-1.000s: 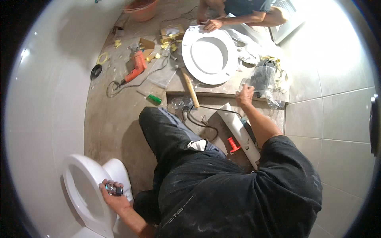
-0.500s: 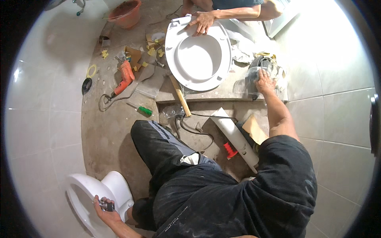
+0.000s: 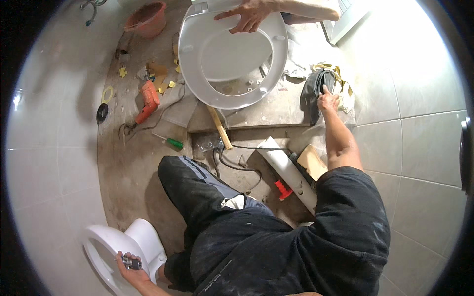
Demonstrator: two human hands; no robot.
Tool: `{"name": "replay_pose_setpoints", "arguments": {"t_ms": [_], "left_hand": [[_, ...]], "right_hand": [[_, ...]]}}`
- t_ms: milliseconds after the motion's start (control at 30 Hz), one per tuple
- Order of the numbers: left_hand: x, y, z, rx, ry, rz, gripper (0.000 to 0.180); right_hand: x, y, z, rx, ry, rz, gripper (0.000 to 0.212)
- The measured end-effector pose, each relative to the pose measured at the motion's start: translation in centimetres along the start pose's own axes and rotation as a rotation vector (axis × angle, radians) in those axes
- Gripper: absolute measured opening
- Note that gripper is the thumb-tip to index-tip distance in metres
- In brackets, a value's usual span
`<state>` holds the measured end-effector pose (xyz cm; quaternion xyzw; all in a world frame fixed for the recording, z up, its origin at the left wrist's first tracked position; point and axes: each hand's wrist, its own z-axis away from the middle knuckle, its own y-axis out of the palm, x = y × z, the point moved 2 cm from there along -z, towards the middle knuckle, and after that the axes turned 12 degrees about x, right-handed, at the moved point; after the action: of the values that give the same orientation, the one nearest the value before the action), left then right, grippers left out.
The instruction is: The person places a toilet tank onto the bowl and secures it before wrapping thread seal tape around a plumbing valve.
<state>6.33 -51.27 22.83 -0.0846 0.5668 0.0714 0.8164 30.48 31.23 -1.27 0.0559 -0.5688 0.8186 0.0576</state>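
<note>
My left hand [image 3: 131, 271] is at the lower left, its fingers closed round a small silver-and-dark metal fitting [image 3: 132, 263], over a white ceramic toilet bowl [image 3: 133, 244]. My right arm reaches far to the right. My right hand [image 3: 329, 100] rests on a black bag [image 3: 316, 91], forefinger stretched out and the other fingers partly bent. At the top, another person's hand [image 3: 249, 17] lies spread on a white toilet seat [image 3: 190, 64]. The floor and several small white rings show through the seat's opening.
An orange power drill [image 3: 148, 101] and a green-handled screwdriver [image 3: 174, 143] lie left of a wooden-handled hammer [image 3: 219, 128]. Near my leg are a white pipe [image 3: 286, 170], a red tool handle [image 3: 283, 190] and black cable [image 3: 242, 167]. A reddish bucket [image 3: 145, 20] stands far left.
My right hand has shifted on the black bag; the clear plastic under it is gone from there. The other person's toilet seat has tilted, so the floor shows through. My left hand stays much the same.
</note>
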Motion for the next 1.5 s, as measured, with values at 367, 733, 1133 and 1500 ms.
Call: {"name": "replay_pose_setpoints", "arguments": {"t_ms": [367, 733, 1133, 1500], "left_hand": [[-0.6, -1.0, 0.3, -0.065, -0.037, 0.050, 0.037], [-0.9, -3.8, 0.2, -0.081, 0.078, 0.046, 0.031], [0.7, -4.5, -1.5, -0.069, 0.053, 0.115, 0.045], [1.4, -8.0, -3.7, 0.050, 0.067, 0.094, 0.033]], "right_hand": [[-2.7, 4.8, -2.3, -0.200, 0.089, -0.352, 0.065], [-0.3, 2.8, 0.9, 0.091, 0.111, -0.034, 0.051], [-1.6, 1.0, -2.2, 0.010, -0.027, -0.119, 0.028], [-1.8, 1.6, 0.0, -0.240, -0.204, -0.345, 0.031]]}}
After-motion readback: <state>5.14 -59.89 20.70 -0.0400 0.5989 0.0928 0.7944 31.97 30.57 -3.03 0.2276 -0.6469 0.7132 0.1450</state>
